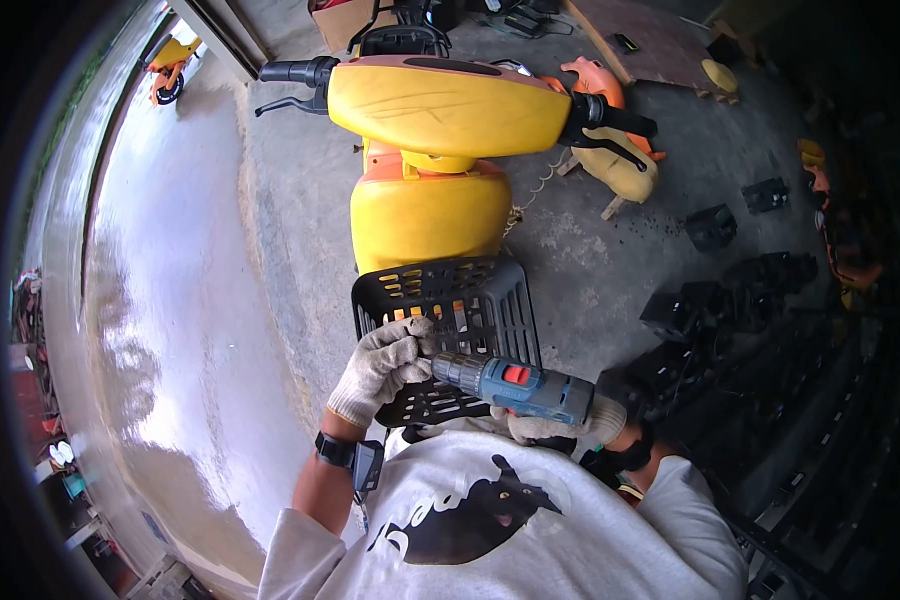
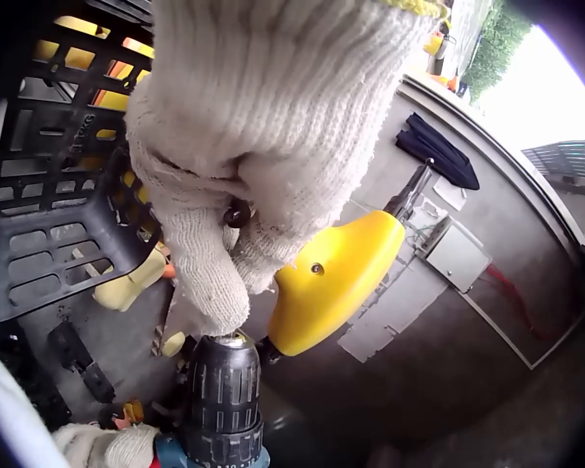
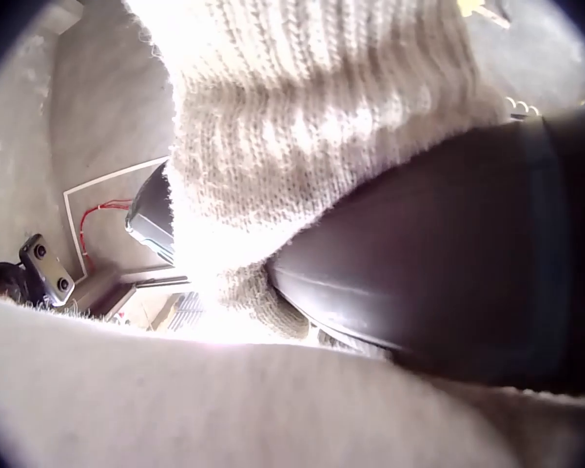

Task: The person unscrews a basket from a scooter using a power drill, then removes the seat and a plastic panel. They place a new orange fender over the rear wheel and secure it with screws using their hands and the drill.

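Note:
The blue and black cordless drill [image 1: 538, 390] lies across the front of the black basket [image 1: 518, 300], chuck pointing left. My gloved right hand [image 1: 570, 424] grips it from below; the handle is mostly hidden. In the right wrist view the glove [image 3: 273, 146] wraps beside a large dark surface. My gloved left hand [image 1: 382, 365] has curled fingers at the chuck's tip. The left wrist view has the left glove's [image 2: 244, 175] fingertips against the front of the chuck [image 2: 224, 385], and a small dark round piece [image 2: 237, 213] held between the fingers, too small to identify.
Behind the basket stands a yellow scooter front [image 1: 430, 220] with its handlebar cover [image 1: 450, 105]. Black parts [image 1: 710, 228] lie on the floor at the right, and a yellow body piece [image 1: 618, 168] lies beyond the scooter. Wet ground [image 1: 180, 250] stretches along the left.

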The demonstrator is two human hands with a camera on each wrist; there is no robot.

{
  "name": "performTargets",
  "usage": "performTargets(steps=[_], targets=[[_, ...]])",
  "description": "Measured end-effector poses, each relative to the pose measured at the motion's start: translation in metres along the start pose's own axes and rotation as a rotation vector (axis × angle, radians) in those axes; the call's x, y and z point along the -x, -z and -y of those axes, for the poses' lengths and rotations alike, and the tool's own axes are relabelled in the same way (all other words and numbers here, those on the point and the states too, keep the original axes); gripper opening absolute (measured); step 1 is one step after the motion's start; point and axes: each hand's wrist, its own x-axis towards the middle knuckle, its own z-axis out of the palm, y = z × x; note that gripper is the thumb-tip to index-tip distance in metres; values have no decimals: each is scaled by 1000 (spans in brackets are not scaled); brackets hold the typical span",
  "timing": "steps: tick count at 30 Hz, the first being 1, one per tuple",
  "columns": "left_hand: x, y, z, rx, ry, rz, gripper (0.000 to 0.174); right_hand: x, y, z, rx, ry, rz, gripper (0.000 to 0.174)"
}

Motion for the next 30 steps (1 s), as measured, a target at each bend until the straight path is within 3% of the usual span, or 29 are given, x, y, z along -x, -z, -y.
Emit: performTargets(steps=[1,3,5,6,8,10,13,15,17,19,22,25,28,30], targets=[[0,-2,2,20,-16,-6,36,1,-9,-2,-124,-73,45,50],[-2,-5,5,27,-44,-46,37,3,1,2,245,52,211,50],[-3,-9,6,2,-68,-115,37,2,10,2,531,166,238,48],[-3,-12,7,-21,-74,-145,38,1,13,2,634,216,182,46],[-3,-16,7,-67,-86,-204,38,3,1,-4,1110,458,74,43],[-3,-18,7,-77,-75,-225,38,14,-33,-15,1851,848,-46,40],[-3,-20,6,-87,-61,-232,38,9,-26,-15,2055,915,-114,40],[-3,-21,6,-99,-54,-236,37,-3,-9,-14,1781,796,-78,43],[-2,-22,6,-118,-48,-248,36,-3,1,-14,1769,766,-91,46],[-3,-21,8,-80,-35,-238,34,11,-25,-19,2022,821,-153,49],[-5,-18,12,-5,-37,-243,33,12,-25,-20,2085,920,-161,39],[-7,-16,13,95,-51,-214,33,9,-23,-22,2054,981,-153,42],[-13,-11,14,192,-103,-200,31,5,-13,-19,1876,869,-121,47],[-13,-11,11,252,-133,-163,29,10,-16,-19,1919,864,-138,46]])
